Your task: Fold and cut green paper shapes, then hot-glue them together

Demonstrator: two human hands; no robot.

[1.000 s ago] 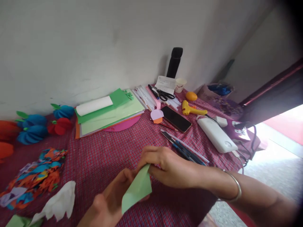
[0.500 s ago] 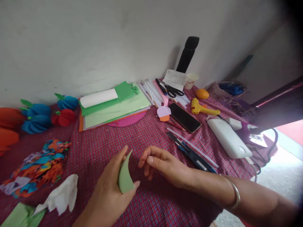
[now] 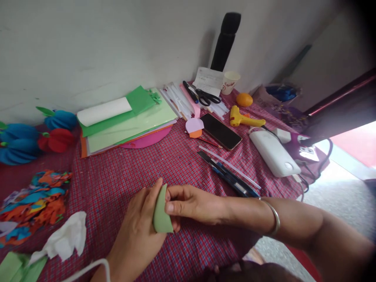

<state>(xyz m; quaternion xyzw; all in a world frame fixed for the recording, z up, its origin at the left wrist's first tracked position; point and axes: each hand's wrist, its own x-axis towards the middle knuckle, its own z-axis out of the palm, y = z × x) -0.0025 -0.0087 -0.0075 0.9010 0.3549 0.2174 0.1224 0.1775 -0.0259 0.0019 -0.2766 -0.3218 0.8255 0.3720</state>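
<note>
A small curved piece of light green paper [image 3: 161,218] stands upright between my two hands, above the checked cloth. My left hand [image 3: 139,225] is curled around its left side, fingers up along the back; its thumb is mostly hidden. From the right, my right hand [image 3: 195,204], below a bangle [image 3: 275,217], pinches the paper's right edge between thumb and fingers. Beyond my right wrist lie a blue and black box cutter [image 3: 227,174] and a thin white strip [image 3: 230,166].
Behind are stacked coloured sheets [image 3: 132,129], a phone [image 3: 221,132], scissors [image 3: 205,97], a yellow glue gun [image 3: 245,118] and a white power bank [image 3: 273,152]. At left sit paper scraps [image 3: 38,203], a crumpled white tissue [image 3: 66,237] and blue and red paper pumpkins [image 3: 57,140].
My right hand has moved left and closed on the green paper's edge. It was apart from the paper before, with only the left hand holding it. The view has shifted.
</note>
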